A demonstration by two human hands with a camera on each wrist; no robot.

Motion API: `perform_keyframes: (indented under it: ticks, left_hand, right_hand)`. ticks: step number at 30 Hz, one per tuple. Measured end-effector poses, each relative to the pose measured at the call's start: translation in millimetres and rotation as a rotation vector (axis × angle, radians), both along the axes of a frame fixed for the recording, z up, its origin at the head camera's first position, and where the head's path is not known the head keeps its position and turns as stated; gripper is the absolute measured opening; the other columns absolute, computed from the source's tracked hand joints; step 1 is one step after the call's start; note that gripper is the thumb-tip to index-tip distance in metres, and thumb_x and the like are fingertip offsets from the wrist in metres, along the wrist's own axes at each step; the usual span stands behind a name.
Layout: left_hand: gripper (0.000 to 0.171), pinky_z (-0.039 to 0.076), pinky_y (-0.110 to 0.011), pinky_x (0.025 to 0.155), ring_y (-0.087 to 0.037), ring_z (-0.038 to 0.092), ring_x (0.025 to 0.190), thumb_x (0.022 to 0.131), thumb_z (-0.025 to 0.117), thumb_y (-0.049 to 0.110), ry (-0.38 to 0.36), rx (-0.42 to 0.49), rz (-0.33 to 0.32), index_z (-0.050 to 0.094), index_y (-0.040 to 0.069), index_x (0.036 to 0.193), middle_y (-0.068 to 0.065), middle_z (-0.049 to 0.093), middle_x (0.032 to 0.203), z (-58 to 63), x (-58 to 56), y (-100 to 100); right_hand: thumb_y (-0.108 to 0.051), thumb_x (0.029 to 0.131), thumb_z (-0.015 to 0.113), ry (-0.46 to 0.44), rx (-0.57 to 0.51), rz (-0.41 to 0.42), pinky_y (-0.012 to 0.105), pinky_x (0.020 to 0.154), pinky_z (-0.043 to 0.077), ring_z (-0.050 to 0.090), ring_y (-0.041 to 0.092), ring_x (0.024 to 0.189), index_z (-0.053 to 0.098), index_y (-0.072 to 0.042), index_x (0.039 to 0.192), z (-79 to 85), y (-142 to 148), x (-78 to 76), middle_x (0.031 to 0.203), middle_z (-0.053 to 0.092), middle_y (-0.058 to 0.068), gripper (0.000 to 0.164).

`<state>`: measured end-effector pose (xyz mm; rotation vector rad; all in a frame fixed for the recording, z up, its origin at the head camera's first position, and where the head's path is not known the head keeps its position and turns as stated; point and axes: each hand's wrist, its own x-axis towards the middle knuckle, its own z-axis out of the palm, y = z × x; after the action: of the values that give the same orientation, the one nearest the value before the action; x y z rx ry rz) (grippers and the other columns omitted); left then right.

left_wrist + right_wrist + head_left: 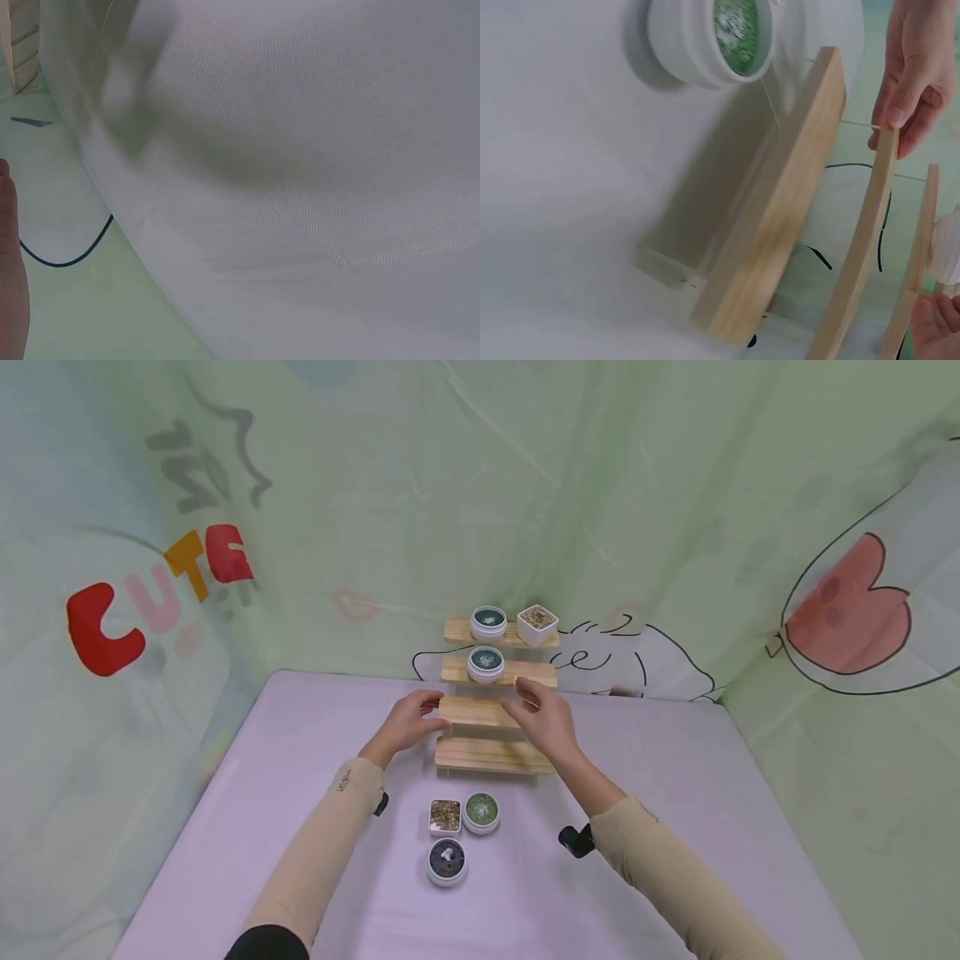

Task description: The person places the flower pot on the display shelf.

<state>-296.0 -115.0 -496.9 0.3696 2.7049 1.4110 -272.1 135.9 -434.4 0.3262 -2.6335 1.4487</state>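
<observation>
A four-tier wooden display stand (491, 756) rises at the back of the table. My left hand (408, 722) pinches the left end of its second board from the bottom, as the right wrist view shows: thumb on one side, fingers (911, 139) on the other. Over the stand's right half, my right hand (546, 718) reaches with loosely bent fingers and nothing between them, close to a white round jar (486, 665) on the second board from the top. The top board carries another white round jar (489, 622) and a square white pot (537, 625).
In front of the stand, a square pot (446, 817), a green-filled round jar (482, 812) and a dark-filled round jar (447, 862) sit on the lilac-white tabletop (637, 877). Printed cloth (420, 510) hangs closely behind the stand and along both sides.
</observation>
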Motion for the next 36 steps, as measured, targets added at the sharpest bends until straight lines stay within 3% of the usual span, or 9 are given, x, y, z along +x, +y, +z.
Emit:
perform_keyframes:
  ticks: [24,36]
  left_hand:
    - [0.061,0.047,-0.033,0.106,-0.031,0.055,0.121,0.085,0.078,0.017,-0.002,0.012,-0.007,0.051,-0.006,0.135,-0.020,0.054,0.133,3.1,2.6,1]
    - [0.063,0.047,-0.033,0.106,-0.032,0.054,0.122,0.085,0.078,0.019,-0.003,-0.003,-0.004,0.051,-0.005,0.137,-0.020,0.054,0.133,1.4,0.9,1]
  right_hand:
    - [-0.019,0.086,0.077,-0.182,-0.054,0.033,0.029,0.101,0.050,0.055,0.029,0.125,0.055,0.004,0.134,-49.3,31,85.9,0.135,0.057,0.019,0.058]
    - [-0.015,0.084,0.079,-0.230,-0.072,0.005,0.030,0.100,0.051,0.057,0.031,0.122,0.056,0.006,0.132,-70.6,35,109.3,0.132,0.059,0.020,0.058]
